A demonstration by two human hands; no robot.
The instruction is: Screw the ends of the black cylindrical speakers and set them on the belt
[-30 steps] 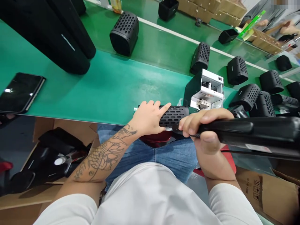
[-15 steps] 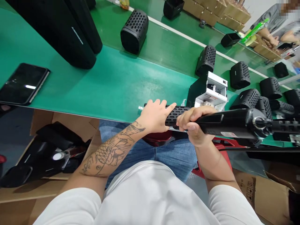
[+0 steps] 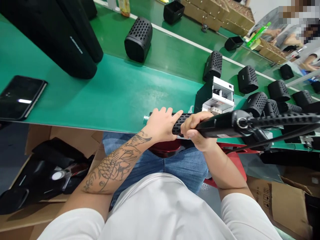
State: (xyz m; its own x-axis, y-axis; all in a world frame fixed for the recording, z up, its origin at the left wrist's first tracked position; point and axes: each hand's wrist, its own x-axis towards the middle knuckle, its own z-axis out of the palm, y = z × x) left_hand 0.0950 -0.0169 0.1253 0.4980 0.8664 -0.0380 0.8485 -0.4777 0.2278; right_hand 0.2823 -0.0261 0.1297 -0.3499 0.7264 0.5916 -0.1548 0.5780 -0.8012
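Two hands, close tog. at the desk's [image 3: 120, 100] near edge. L hand [image 3: 161, 125], palm down, is clamped over a blk perforated shell [image 3: 179, 124]: thumb on near side, fingers over the top, index stretched to the R. Shell lies along the desk edge, approx. mid-view, partly hidden by both hands. R hand [image 3: 198, 129] is wrapped round a blk driver [image 3: 221, 125], held abt. level, front end twd. the shell; its tip's hidden, so can't tell if it touches. Ribbed cord [image 3: 285, 120] runs off R from the driver's rear. Just beyond R hand: a wht/blk unit [image 3: 221, 93]; past it, R side, several blk speakers [image 3: 257, 102]. Phone [image 3: 21, 98] lies flat at far L, nr. a tall blk case [image 3: 60, 43]. Red stool [image 3: 236, 163] by R forearm.
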